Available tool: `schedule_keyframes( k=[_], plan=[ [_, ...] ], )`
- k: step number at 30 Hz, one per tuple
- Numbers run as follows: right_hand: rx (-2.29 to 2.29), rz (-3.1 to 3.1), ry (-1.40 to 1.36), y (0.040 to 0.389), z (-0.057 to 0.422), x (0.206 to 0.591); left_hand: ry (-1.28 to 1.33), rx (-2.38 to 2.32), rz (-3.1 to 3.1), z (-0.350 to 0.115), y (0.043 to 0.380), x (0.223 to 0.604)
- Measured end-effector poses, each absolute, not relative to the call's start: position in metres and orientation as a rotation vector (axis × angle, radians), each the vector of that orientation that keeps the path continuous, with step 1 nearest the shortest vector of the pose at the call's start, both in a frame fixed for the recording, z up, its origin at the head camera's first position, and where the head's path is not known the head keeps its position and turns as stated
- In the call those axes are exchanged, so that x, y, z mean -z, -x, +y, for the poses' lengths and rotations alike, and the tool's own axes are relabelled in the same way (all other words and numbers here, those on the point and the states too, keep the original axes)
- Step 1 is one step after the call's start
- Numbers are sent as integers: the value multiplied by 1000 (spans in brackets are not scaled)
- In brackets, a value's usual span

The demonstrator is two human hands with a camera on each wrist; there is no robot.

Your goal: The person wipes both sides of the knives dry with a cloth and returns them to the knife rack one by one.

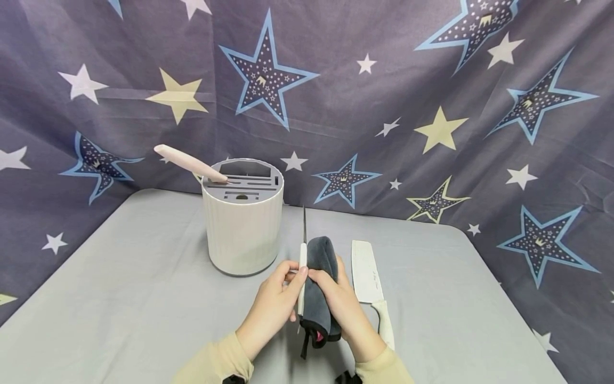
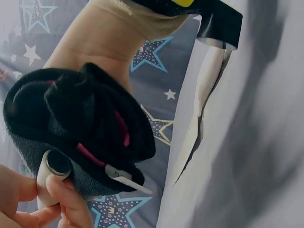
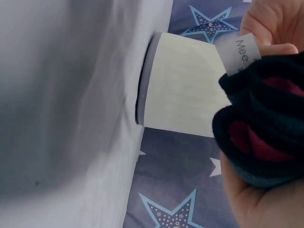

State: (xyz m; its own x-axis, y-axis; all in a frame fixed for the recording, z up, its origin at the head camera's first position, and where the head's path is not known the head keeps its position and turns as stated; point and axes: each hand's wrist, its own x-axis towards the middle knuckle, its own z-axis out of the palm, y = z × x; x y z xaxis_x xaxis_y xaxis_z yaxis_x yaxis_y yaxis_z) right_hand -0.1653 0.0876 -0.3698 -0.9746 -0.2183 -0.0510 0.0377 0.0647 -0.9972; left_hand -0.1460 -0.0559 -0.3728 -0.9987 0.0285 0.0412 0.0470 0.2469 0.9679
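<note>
My left hand grips the white handle of a knife, whose thin dark blade points away and is seen edge-on in the head view. In my right hand is a folded dark grey cloth with black edging, held right beside the knife handle. Pink lining shows inside the folds of the cloth in the left wrist view, and a white label sticks out in the right wrist view. A cleaver with a cream handle lies flat to the right of my right hand.
A white ribbed knife block with a grey slotted top stands behind and left of my hands. One knife with a pale pink handle leans leftward out of a slot. The grey table meets a star-patterned curtain at the back.
</note>
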Motion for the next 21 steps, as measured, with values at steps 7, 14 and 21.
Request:
schedule_keyframes(
  k=[7, 14, 21],
  plan=[
    [2033, 2159, 161, 176, 86, 368, 85, 1896, -2454, -54, 147, 373],
    [1990, 2205, 114, 188, 88, 364, 86, 1925, -2419, -52, 147, 374],
    [2024, 2227, 55, 200, 93, 360, 50, 2046, -2325, -47, 146, 375]
  ],
)
